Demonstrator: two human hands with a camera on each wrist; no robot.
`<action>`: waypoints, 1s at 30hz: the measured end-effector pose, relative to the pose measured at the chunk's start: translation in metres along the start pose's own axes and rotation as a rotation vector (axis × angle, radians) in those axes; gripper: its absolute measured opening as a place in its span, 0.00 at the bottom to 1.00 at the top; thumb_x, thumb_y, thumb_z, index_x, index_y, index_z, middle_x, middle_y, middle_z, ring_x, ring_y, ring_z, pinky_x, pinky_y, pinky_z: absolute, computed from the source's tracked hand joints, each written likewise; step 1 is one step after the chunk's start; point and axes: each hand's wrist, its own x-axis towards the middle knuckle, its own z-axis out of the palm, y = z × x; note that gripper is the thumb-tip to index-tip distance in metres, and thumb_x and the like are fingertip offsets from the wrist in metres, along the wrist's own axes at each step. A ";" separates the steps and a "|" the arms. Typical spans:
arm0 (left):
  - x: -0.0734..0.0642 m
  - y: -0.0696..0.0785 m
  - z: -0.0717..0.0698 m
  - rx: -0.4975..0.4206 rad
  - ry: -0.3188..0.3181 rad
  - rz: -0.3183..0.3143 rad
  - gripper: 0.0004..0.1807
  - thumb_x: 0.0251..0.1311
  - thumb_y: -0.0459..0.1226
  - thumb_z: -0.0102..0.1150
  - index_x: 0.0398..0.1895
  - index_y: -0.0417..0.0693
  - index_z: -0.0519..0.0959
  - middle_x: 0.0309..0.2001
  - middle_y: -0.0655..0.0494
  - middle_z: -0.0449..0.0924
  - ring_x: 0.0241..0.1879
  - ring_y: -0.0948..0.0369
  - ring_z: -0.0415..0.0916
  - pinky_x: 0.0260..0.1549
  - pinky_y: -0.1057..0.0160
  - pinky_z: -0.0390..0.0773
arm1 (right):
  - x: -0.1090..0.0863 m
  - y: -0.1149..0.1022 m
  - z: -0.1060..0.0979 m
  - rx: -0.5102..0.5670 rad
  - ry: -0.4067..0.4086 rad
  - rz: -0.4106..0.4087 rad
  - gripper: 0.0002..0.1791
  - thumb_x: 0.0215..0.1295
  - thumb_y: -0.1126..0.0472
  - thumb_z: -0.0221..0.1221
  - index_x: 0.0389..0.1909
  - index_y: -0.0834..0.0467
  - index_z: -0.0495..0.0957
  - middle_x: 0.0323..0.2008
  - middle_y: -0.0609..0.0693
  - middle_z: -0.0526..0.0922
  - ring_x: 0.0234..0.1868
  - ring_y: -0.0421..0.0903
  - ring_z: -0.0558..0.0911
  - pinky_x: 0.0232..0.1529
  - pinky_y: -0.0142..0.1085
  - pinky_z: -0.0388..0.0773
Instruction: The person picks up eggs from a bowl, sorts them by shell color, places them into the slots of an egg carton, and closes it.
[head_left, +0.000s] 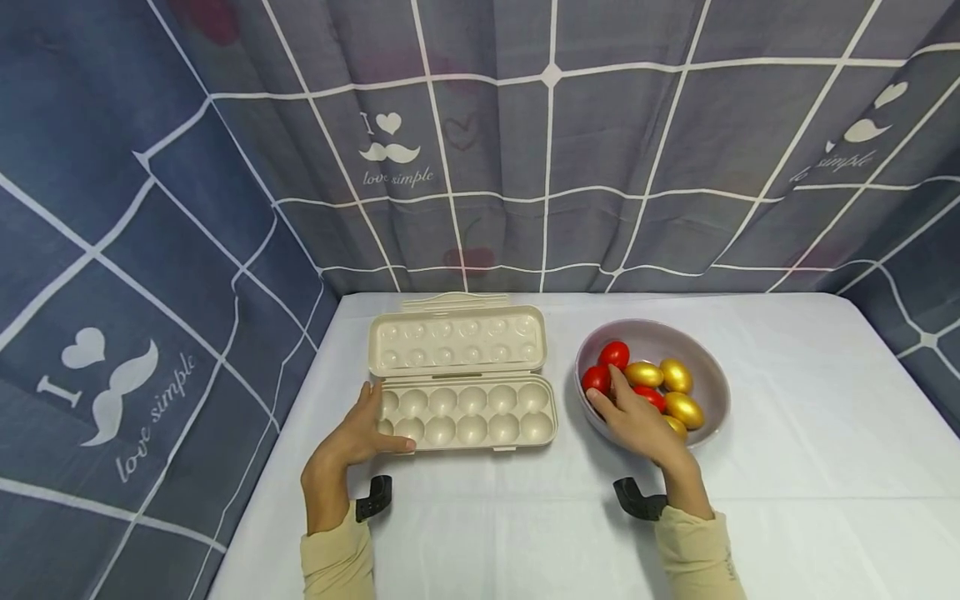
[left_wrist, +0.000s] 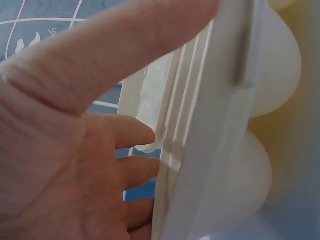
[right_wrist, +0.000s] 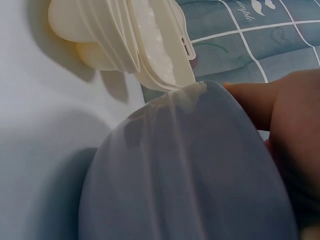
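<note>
A cream egg box (head_left: 472,406) lies with its lid folded back, and its visible hollows hold no eggs. My left hand (head_left: 358,433) holds the box's left front corner, thumb along the front edge and fingers at the left end. In the left wrist view, fingertips (left_wrist: 145,165) meet the box rim. A mauve bowl (head_left: 716,379) to the right contains red and gold eggs. Inside its left part, my right hand (head_left: 637,421) has thumb and index finger around a red egg (head_left: 596,379). The bowl wall (right_wrist: 175,170) hides those fingertips in the right wrist view.
Gold eggs (head_left: 677,375) fill the bowl's right side, with other red eggs (head_left: 615,354) beside them. A white cloth (head_left: 495,517) covers the table. Grey-blue checked curtains (head_left: 487,167) hang behind and at both sides. Black brackets (head_left: 639,500) project from the wrists.
</note>
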 end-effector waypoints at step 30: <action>0.011 -0.005 0.007 0.021 0.028 -0.040 0.73 0.44 0.47 0.78 0.77 0.35 0.30 0.76 0.34 0.24 0.73 0.35 0.28 0.68 0.36 0.40 | -0.002 0.012 -0.007 0.207 0.017 -0.100 0.28 0.71 0.55 0.58 0.65 0.68 0.69 0.56 0.61 0.77 0.55 0.55 0.75 0.60 0.51 0.68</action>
